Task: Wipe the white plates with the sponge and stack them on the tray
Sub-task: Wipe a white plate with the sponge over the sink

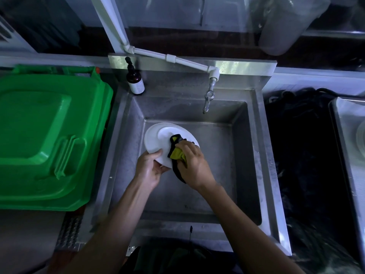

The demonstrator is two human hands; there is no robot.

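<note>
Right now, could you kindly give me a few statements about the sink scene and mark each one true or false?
1. The left hand holds the white plate by its near edge. True.
2. The right hand is empty. False: it grips the yellow and black sponge against the plate.
3. Water is running from the tap. False: no stream shows.
4. A dark pump bottle stands at the sink's far left corner. True.
5. The green bin stands right of the sink. False: it is on the left.
</note>
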